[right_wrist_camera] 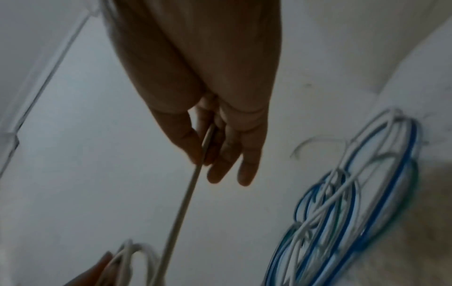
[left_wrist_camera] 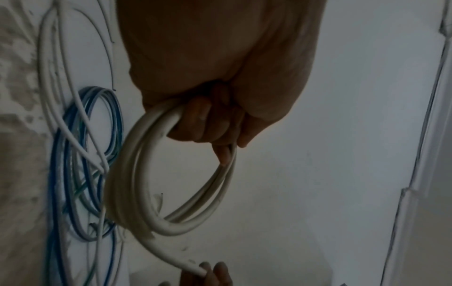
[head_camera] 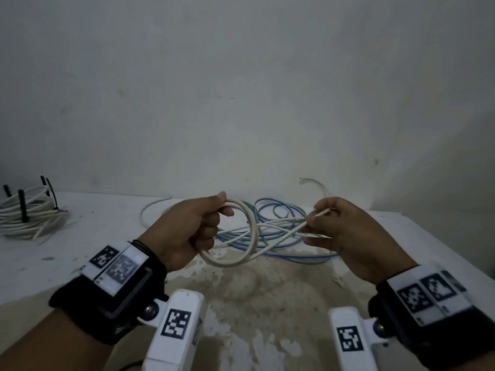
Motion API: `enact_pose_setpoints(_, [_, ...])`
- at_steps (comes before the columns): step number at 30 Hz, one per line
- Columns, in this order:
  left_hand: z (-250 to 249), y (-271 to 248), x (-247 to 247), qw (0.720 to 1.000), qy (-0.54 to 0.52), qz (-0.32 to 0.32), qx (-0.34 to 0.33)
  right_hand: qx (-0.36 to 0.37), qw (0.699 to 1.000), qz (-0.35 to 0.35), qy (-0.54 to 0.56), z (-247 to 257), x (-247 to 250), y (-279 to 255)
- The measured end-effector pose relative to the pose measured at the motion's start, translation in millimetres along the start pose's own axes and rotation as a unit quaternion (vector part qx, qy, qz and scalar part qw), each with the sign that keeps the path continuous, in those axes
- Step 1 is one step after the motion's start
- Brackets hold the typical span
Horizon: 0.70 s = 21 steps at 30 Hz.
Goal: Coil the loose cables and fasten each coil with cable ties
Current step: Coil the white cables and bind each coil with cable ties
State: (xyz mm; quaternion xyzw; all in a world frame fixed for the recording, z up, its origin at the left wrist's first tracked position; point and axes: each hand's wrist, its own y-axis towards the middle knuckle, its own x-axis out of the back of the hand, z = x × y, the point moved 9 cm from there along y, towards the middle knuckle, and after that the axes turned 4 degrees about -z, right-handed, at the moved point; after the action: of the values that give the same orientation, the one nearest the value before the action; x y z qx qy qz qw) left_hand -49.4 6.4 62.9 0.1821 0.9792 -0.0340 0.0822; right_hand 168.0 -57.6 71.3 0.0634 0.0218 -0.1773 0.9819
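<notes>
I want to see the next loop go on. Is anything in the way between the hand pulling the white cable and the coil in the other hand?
Nothing visible. The right hand pinches the white cable, which runs free through the air to the coil gripped by the left hand. The blue cables lie on the table behind and below.

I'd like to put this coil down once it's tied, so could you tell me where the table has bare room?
Bare table lies between the finished tied bundle at far left and the loose blue and white cables. The stained patch nearest you, between both wrists, is also free. The middle back, under the white coil, is crowded.
</notes>
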Motion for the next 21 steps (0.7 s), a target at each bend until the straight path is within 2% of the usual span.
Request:
enact_pose_setpoints(2, [6.2,-0.6,-5.6,1.000,0.024,0.012,0.006,-0.010,0.994,-0.027,0.104,-5.3,-5.1,1.5])
enact_pose_setpoints(4, [13.0,-1.6,-10.5,0.999,0.044,0.022,0.016,0.003,0.994,-0.020,0.105,-5.1,-14.4,1.0])
enact_pose_setpoints(10, [28.7,-3.4,-23.0,0.996,0.070,0.046,0.035,0.100,0.993,0.018,-0.063,7.6,-45.0,-8.0])
enact_pose_setpoints(14, [37.0,-3.3,-27.2,0.995,0.069,0.058,0.053,0.148,0.952,0.081,-0.255,10.4,-61.3,-12.4])
enact_pose_setpoints(16, [40.4,-2.6,-28.2,0.994,0.060,0.064,0.064,0.165,0.942,0.085,-0.279,13.7,-63.5,-14.3])
enact_pose_setpoints(19, [42.5,-3.1,-33.1,0.992,0.042,0.084,0.080,0.195,0.944,0.059,-0.261,21.0,-59.6,-14.9])
enact_pose_setpoints(21, [42.9,-4.0,-35.7,0.991,0.056,0.086,0.083,0.208,0.932,0.071,-0.288,20.3,-63.3,-16.3])
